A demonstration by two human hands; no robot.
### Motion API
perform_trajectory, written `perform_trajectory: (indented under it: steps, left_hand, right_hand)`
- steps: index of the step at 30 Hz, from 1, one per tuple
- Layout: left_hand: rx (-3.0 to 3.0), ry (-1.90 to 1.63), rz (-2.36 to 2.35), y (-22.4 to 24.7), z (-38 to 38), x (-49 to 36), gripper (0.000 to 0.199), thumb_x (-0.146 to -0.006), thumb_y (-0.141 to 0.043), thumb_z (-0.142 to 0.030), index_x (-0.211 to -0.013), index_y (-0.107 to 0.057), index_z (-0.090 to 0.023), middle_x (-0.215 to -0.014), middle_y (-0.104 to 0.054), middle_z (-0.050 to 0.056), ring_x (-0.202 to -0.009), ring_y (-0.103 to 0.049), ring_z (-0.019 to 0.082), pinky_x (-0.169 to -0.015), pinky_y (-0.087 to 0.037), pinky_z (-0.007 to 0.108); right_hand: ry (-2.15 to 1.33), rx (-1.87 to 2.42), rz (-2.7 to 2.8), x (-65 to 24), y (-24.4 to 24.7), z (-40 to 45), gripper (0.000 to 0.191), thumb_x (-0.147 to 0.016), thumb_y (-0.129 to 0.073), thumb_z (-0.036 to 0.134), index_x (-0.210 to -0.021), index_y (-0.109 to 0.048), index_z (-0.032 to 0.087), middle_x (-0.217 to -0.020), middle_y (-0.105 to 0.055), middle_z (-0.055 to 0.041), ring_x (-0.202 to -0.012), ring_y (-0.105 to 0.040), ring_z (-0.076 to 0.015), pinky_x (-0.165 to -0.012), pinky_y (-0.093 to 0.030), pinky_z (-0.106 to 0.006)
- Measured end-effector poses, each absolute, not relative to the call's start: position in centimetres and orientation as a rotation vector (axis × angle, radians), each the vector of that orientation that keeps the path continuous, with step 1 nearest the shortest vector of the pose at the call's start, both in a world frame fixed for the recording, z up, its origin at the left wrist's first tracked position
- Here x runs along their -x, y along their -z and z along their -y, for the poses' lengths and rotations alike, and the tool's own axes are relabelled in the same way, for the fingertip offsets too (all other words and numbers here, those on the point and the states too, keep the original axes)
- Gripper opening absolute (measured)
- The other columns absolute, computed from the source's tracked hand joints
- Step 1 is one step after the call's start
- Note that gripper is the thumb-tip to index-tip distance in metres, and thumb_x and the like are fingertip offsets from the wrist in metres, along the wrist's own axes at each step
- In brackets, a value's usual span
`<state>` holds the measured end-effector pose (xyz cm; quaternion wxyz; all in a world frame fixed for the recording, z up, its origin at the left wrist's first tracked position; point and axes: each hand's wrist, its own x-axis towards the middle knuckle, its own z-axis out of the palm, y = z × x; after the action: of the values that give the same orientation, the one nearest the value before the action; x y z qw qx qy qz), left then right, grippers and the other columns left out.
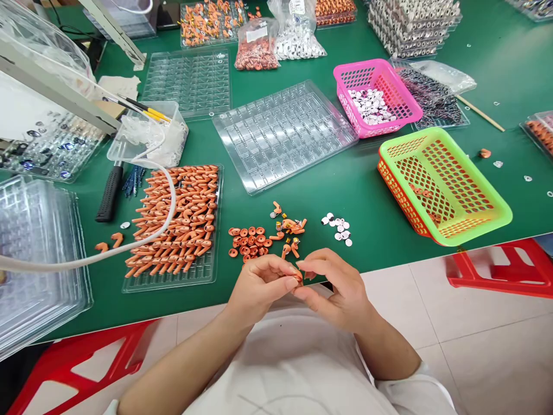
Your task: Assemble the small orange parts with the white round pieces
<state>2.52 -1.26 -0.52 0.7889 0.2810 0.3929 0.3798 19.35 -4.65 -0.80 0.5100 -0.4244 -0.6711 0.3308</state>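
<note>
At the table's front edge, my left hand [261, 286] pinches a small orange earbud piece [298, 276] between thumb and fingers. My right hand [339, 288] closes on the same piece from the other side, its thumb and index finger at it; the fingers hide much of the piece. Just beyond my hands lie a cluster of round orange caps [250, 240] and several orange earbud stems [294, 226] with yellowish bits. Right of these are small white round stickers [341, 227] with dark edges.
A clear tray of orange earbuds [177, 225] stands left, crossed by a white hose [169, 213]. An empty-celled plastic tray [285, 135], a pink basket [341, 104] of white discs and stacked green basket [501, 216] lie beyond. Red stools [505, 268] flank me.
</note>
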Motion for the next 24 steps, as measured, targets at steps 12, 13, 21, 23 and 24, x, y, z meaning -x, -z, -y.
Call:
perform_trajectory:
  steps: [12, 13, 21, 23, 24]
  left_hand:
    - [-0.554, -0.809, -0.843, 0.5, 1.2, -2.5, 0.015, -0.06, -0.09, -0.02, -0.068, -0.077, -0.02, -0.069, -0.077, 0.001, -0.063, -0.069, 0.012, -0.063, -0.056, 0.021]
    - [-0.556, -0.807, -0.838, 0.6, 1.2, -2.4, 0.014, -0.061, -0.09, -0.02, -0.068, -0.078, -0.02, -0.071, -0.077, 0.001, -0.065, -0.07, 0.012, -0.064, -0.056, 0.021]
    - [-0.592, -0.772, -0.825, 0.9, 1.7, -2.1, 0.015, -0.067, -0.087, -0.026, -0.077, -0.078, -0.019, -0.076, -0.077, 0.002, -0.068, -0.071, 0.013, -0.068, -0.058, 0.024]
    - [-0.673, -0.76, -0.83, 0.5, 1.9, -2.1, 0.02, -0.068, -0.087, -0.024, -0.085, -0.076, -0.02, -0.08, -0.076, 0.002, -0.073, -0.071, 0.015, -0.071, -0.06, 0.027]
    - [-0.737, -0.759, -0.843, 0.3, 2.0, -2.1, 0.024, -0.068, -0.086, -0.021, -0.089, -0.075, -0.02, -0.083, -0.075, 0.002, -0.076, -0.071, 0.016, -0.073, -0.061, 0.028]
  right_hand:
    - [-0.793, 1.105, 1.789, -19.5, 1.4, 4.8, 0.04, -0.097, -0.055, 0.029, -0.137, -0.054, 0.024, -0.082, -0.054, -0.0018, -0.072, -0.055, -0.0138, -0.059, -0.05, -0.024]
    - [-0.78, 1.093, 1.796, -19.5, 1.4, 4.8, 0.039, -0.098, -0.054, 0.027, -0.137, -0.053, 0.023, -0.078, -0.055, -0.0012, -0.07, -0.055, -0.0138, -0.058, -0.049, -0.024]
    - [-0.691, 1.045, 1.912, -19.8, 1.8, 4.5, 0.035, -0.099, -0.046, 0.019, -0.134, -0.05, 0.021, -0.08, -0.063, -0.0034, -0.066, -0.055, -0.0142, -0.054, -0.046, -0.025]
    - [-0.629, 1.072, 1.964, -20.0, 1.9, 4.5, 0.033, -0.1, -0.045, 0.02, -0.132, -0.05, 0.019, -0.079, -0.063, -0.0038, -0.065, -0.055, -0.0147, -0.053, -0.046, -0.026]
    - [-0.592, 1.085, 1.996, -20.1, 1.8, 4.5, 0.033, -0.1, -0.044, 0.019, -0.132, -0.049, 0.017, -0.078, -0.062, -0.0039, -0.064, -0.055, -0.0151, -0.052, -0.045, -0.026]
